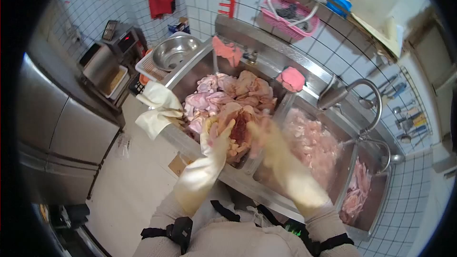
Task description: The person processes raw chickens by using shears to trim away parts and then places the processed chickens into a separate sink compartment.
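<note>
Both hands wear long pale rubber gloves. My left hand (pixel 218 135) grips the left side of an opened poultry carcass (pixel 241 126), its thumb on the edge of the dark red cavity. On the carcass's right side is my right hand (pixel 262 133), smeared by motion, so its fingers are not clear. The carcass is over the left sink basin, above a heap of raw poultry (pixel 209 100). Pale pieces of meat (pixel 309 143) lie in water in the middle basin, and more pink pieces (pixel 357 192) lie in the right basin.
A cream cloth or glove (pixel 159 107) hangs over the sink's left edge. Pink cloths (pixel 291 79) lie at the back rim. Curved faucets (pixel 376 109) rise behind the basins. At the left are a steel bowl (pixel 176 52) and steel cabinets (pixel 71 128). A pink basket (pixel 290 16) hangs on the wall.
</note>
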Tool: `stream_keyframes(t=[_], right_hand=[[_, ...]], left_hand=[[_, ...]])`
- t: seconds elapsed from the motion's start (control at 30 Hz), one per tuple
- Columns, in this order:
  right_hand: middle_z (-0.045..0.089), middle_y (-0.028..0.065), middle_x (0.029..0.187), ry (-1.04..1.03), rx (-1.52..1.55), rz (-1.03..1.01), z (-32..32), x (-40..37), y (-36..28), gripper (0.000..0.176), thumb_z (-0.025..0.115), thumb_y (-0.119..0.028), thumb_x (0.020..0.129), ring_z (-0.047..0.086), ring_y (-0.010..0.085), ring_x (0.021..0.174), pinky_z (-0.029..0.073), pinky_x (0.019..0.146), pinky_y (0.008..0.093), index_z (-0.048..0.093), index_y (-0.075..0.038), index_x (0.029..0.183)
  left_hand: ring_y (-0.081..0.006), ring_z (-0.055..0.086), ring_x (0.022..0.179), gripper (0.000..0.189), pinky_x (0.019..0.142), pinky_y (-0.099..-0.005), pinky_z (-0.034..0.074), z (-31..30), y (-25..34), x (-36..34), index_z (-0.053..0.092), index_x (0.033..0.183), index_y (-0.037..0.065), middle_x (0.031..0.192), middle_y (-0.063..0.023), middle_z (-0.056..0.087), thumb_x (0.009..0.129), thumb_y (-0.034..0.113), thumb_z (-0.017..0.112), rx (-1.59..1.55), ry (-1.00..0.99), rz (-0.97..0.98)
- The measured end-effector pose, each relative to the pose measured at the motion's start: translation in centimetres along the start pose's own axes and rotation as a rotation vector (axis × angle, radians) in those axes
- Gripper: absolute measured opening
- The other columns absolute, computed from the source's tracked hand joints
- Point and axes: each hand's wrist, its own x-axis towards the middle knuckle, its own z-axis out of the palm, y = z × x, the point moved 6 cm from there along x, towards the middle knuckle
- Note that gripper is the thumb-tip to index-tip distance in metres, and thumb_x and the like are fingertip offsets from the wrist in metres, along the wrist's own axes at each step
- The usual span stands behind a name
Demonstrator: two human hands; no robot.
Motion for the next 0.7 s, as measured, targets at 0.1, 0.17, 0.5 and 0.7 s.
stream_keyframes(t=[0.1,0.17,0.5,0.7], right_hand=[[0.064,0.0094,0.116,0.055,-0.021,-0.104,-0.5,1.5,2.8,0.051,0.071,-0.002,0.085,0.066,0.0206,0.099,0.055,0.083,0.0336,0.049,-0.007,0.131],[0.064,0.0102,0.116,0.015,0.159,-0.166,-1.5,2.2,2.7,0.053,0.070,0.002,0.084,0.066,0.0213,0.099,0.056,0.084,0.0338,0.047,-0.006,0.131],[0.056,0.0127,0.131,-0.506,0.524,-0.072,1.1,2.1,0.4,0.072,0.067,0.002,0.079,0.059,0.0242,0.117,0.051,0.098,0.0375,0.038,-0.002,0.144],[0.057,0.0121,0.126,-0.084,-0.208,-0.149,-1.0,5.8,0.4,0.062,0.076,-0.019,0.086,0.058,0.0193,0.110,0.051,0.097,0.0339,0.046,0.000,0.137]], left_hand=[[-0.0221,0.060,0.106,0.054,0.079,-0.0353,0.053,2.7,2.3,-1.9,0.050,0.132,0.005,0.114,-0.0081,0.062,0.085,0.011,0.076,-0.501,-0.174,0.224],[-0.0207,0.061,0.106,0.048,0.078,-0.0341,0.053,2.4,3.9,-0.6,0.052,0.131,0.007,0.116,-0.0064,0.063,0.088,0.010,0.072,-0.291,-0.148,-0.077],[-0.0265,0.067,0.104,0.050,0.075,-0.0440,0.061,2.5,1.0,1.0,0.049,0.140,0.014,0.130,-0.0114,0.062,0.098,0.040,0.059,-1.457,-0.898,-1.106],[-0.0294,0.068,0.102,0.037,0.069,-0.0474,0.062,1.0,0.9,5.2,0.049,0.135,0.027,0.126,-0.0078,0.063,0.099,0.031,0.059,-0.763,-0.320,-0.839]])
